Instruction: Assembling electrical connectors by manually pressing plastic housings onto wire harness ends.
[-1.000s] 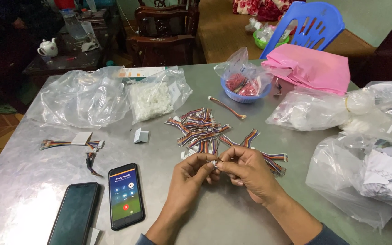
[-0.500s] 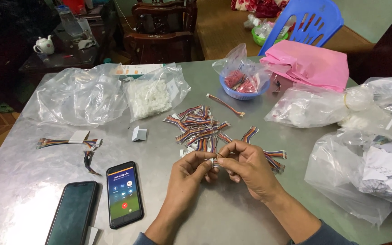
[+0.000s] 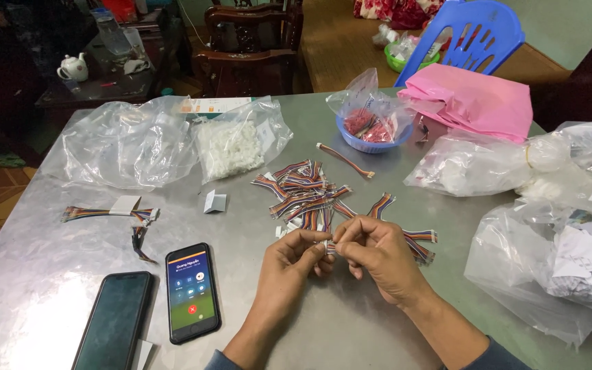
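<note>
My left hand (image 3: 292, 255) and my right hand (image 3: 373, 251) meet over the grey table (image 3: 49, 301), fingertips pinched together on one short multicoloured ribbon cable with a small white connector (image 3: 328, 244). Just beyond my hands lies a loose pile of the same ribbon cables (image 3: 303, 192), and a few more cables (image 3: 419, 243) lie to the right of my right hand. Most of the held cable is hidden by my fingers.
Two phones lie at the near left, one lit (image 3: 192, 291), one dark (image 3: 114, 322). A taped cable bundle (image 3: 107, 212) sits at left. Clear bags (image 3: 125, 140), a bag of white connectors (image 3: 231, 145), a blue bowl (image 3: 371, 130), a pink bag (image 3: 474, 99) and more bags (image 3: 556, 260) ring the table.
My hands stay pinched on the same cable, fingers shifting slightly. The view has tilted a little. Nothing else on the table has moved.
</note>
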